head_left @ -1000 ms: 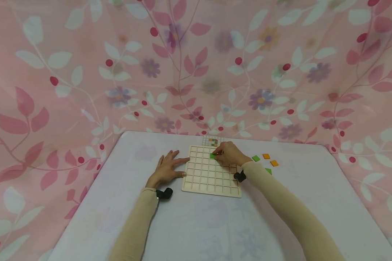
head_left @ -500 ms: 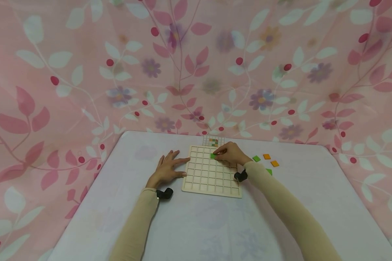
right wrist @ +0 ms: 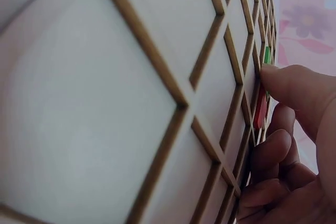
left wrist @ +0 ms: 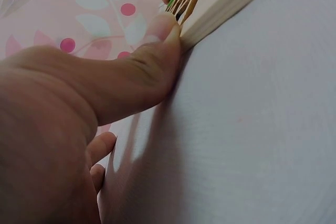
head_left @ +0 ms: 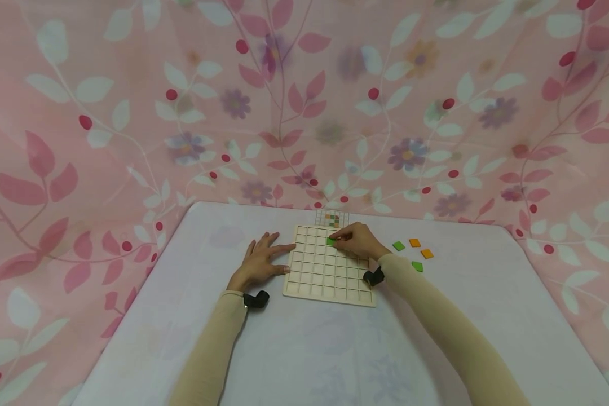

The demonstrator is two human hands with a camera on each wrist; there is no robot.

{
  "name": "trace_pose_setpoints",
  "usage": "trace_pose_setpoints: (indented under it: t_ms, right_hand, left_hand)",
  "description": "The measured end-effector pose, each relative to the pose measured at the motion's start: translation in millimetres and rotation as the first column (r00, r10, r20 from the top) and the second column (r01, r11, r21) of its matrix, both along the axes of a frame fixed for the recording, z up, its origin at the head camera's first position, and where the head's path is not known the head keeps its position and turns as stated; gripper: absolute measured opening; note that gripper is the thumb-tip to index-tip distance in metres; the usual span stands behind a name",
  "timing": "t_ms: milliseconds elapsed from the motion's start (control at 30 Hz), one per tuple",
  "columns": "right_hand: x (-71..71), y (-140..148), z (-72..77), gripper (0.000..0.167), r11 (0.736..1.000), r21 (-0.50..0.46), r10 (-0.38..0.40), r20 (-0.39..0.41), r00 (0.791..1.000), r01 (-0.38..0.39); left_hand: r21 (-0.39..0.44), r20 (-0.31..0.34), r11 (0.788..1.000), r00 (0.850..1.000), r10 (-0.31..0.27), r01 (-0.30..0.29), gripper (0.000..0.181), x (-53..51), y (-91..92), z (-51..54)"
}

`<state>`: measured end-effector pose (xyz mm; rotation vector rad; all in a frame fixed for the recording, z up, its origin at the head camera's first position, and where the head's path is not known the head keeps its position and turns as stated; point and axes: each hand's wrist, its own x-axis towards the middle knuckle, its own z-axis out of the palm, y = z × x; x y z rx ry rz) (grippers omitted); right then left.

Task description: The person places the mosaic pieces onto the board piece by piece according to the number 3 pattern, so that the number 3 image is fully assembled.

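My right hand (head_left: pixel 357 241) is over the upper right of a pale wooden grid board (head_left: pixel 328 282), its thumb and index finger pinching a green square tile (head_left: pixel 330 241). In the right wrist view the thumb lies against that green tile (right wrist: pixel 267 55), and a red tile (right wrist: pixel 260 107) shows just below the thumb. Fingers spread, my left hand (head_left: pixel 261 262) rests on the cloth at the board's left side. Its thumb and index fingertip touch the board's edge. The left wrist view shows that thumb (left wrist: pixel 131 74) against the wooden side.
A small printed grid card (head_left: pixel 332 219) with coloured squares lies behind the board. To the right are two loose green tiles (head_left: pixel 398 246) and two orange tiles (head_left: pixel 414 243). White cloth covers the table (head_left: pixel 304 349); a pink floral curtain (head_left: pixel 304 101) hangs behind.
My right forearm has shifted slightly, and the lower green tile beside it now shows more fully. The left hand stays at the board's edge.
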<state>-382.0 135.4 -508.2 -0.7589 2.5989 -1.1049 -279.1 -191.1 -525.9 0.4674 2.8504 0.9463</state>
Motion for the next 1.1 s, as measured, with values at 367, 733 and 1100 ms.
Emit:
trace_pose_setpoints:
  t_ms: [367, 733, 1100]
  right_hand:
    - [-0.2, 11.6, 6.8, 0.026, 0.998, 0.008, 0.055, -0.021, 0.998, -0.055]
    - [-3.6, 61.7, 45.0, 0.029, 0.995, 0.104, -0.002, -0.077, 0.997, 0.01]
    - [-5.1, 135.6, 80.9, 0.026, 0.968, 0.246, -0.027, -0.108, 0.994, 0.053]
  left_hand:
    - [-0.027, 0.012, 1.0, 1.0, -0.007, 0.007, 0.068, -1.7, 5.9, 0.6]
    - [-0.036, 0.005, 0.999, 1.0, -0.008, 0.008, 0.068, -2.8, 8.4, -1.0]
    - [-0.042, 0.002, 0.999, 1.0, 0.01, -0.01, 0.068, -0.4, 1.6, 2.9]
